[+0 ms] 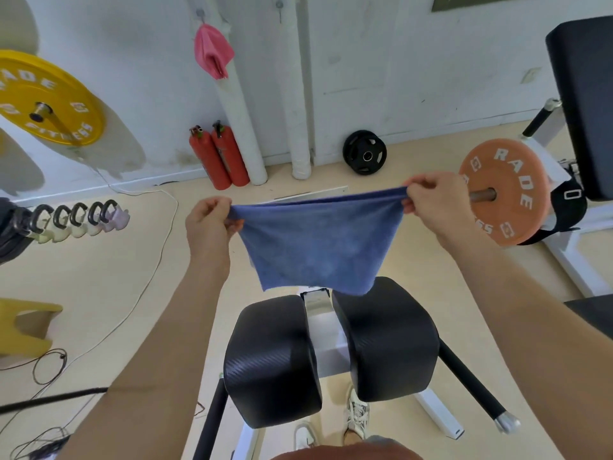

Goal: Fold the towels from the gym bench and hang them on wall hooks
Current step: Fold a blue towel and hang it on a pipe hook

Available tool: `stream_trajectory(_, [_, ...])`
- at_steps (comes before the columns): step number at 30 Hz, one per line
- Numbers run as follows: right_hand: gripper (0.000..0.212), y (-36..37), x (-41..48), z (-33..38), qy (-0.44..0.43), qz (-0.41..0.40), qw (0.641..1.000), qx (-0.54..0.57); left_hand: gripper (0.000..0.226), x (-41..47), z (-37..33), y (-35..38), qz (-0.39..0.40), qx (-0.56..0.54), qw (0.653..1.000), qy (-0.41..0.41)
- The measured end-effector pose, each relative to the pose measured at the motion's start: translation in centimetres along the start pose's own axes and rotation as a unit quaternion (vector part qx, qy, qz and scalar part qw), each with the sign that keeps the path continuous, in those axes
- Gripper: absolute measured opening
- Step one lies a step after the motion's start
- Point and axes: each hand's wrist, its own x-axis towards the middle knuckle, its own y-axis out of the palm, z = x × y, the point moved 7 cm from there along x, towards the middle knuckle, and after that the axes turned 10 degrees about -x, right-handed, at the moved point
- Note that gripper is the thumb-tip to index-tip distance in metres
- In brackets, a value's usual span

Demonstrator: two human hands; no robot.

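A blue towel [315, 242] hangs in the air, stretched by its upper edge between two hands and clear of the black pads of the gym bench [272, 360] beneath it. The left hand [209, 224] pinches the towel's left upper corner between thumb and fingers; the right hand [434, 200] grips the right upper corner in the same closed pinch. The top edge runs taut with a slight sag, and the cloth narrows downward to a loose lower hem, which hangs above the gap between the two pads. Both bare forearms reach forward from the lower corners of the view. On the white wall behind, a pink towel [214, 51] hangs folded from a wall hook [200, 13]; a second hook [279, 6] sits to its right. Two red fire extinguishers [219, 157] stand at the wall's foot beside white pipes. A black weight plate [365, 152] leans against the wall, an orange plate [504, 190] sits just behind the right hand, and a yellow plate [49, 97] is at far left.
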Motion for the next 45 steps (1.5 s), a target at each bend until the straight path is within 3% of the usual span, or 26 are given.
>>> stream_trajectory(4, [0.037, -3.6, -2.0, 2.0, -0.09, -0.063, 0.992, 0.055, 0.016, -1.3, -3.1, 1.3, 0.015, 0.018, 0.997, 0.068])
stream_trajectory(8, [0.039, -2.7, -6.3, -4.8, -0.066, -0.037, 0.997, 0.004, 0.032, -4.7, 1.1, -1.0, 0.004, 0.12, 0.991, 0.063])
stream_trajectory(12, [0.03, 1.7, -11.5, -15.3, 0.035, 0.042, 0.989, -0.138, 0.041, -9.6, 10.4, -5.5, 0.013, 0.24, 0.969, -0.051])
stream_trajectory(16, [0.021, 5.2, -15.2, -22.8, 0.105, 0.107, 0.959, -0.24, 0.052, -13.6, 18.7, -10.9, -0.002, 0.278, 0.936, -0.215])
stream_trajectory(19, [0.023, 5.7, -16.0, -25.0, 0.127, 0.117, 0.95, -0.26, 0.04, -14.8, 20.8, -12.4, 0.003, 0.274, 0.928, -0.251])
stream_trajectory(26, [0.025, 5.8, -16.2, -25.7, 0.149, 0.149, 0.932, -0.294, 0.04, -15.3, 21.1, -10.8, 0.076, 0.256, 0.917, -0.296])
stream_trajectory(29, [0.004, 6.2, -15.7, -23.7, 0.066, 0.14, 0.907, -0.391, 0.037, -15.8, 21.1, -10.0, 0.098, 0.232, 0.908, -0.336])
stream_trajectory(31, [0.02, 7.5, -15.7, -21.1, 0.022, 0.151, 0.926, -0.345, 0.033, -16.2, 21.1, -9.5, 0.102, 0.182, 0.911, -0.356])
stream_trajectory(33, [0.04, 10.5, -16.8, -17.3, -0.057, 0.238, 0.939, -0.242, 0.028, -16.7, 20.8, -8.8, 0.096, 0.125, 0.917, -0.366])
stream_trajectory(36, [0.077, 15.8, -21.1, -11.9, -0.232, 0.369, 0.857, -0.275, 0.021, -17.3, 20.4, -7.3, 0.104, 0.02, 0.919, -0.38])
stream_trajectory(38, [0.08, 18.1, -23.0, -10.0, -0.273, 0.363, 0.831, -0.321, 0.023, -17.6, 20.0, -6.2, 0.136, -0.031, 0.914, -0.38])
stream_trajectory(41, [0.065, 19.1, -22.8, -8.6, -0.255, 0.286, 0.876, -0.294, 0.034, -17.1, 18.7, -5.5, 0.164, -0.023, 0.925, -0.342])
stream_trajectory(45, [0.047, 17.7, -20.8, -9.3, -0.182, 0.256, 0.933, -0.176, 0.045, -16.3, 17.4, -4.8, 0.204, 0.026, 0.936, -0.284])
